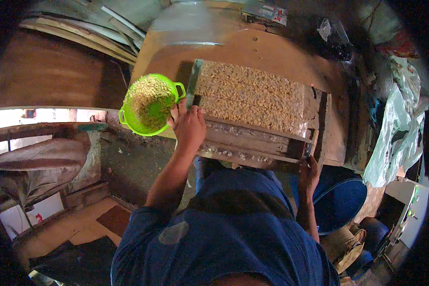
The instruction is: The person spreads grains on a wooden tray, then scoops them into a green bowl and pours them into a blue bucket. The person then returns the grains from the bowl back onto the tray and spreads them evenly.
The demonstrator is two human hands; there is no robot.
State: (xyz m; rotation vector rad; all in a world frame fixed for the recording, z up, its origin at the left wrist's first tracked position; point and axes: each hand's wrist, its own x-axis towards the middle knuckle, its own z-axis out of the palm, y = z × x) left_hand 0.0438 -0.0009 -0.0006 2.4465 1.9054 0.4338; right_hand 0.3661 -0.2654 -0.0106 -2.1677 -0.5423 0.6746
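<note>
A flat, plastic-covered slab of pale beans [250,94] lies on the table inside a worn wooden frame [246,137]. My left hand [188,123] is at the near left corner of this frame, its back up and its fingers over the end. Close beside those fingers stands a bright green plastic basin [149,133] with two handles, partly filled with loose beans [152,87]. At the frame's near right corner, my right hand [309,169] grips the end of the wood; its fingertips are partly hidden. Pale crumbs stick to the near wooden bars.
The brown tabletop [232,46] has a clear plastic sheet [182,21] at its far left. A printed packet [266,14] sits at the far edge. Plastic bags [395,132] hang at the right, above a blue drum [339,203]. Wooden strips [82,35] lean at the left.
</note>
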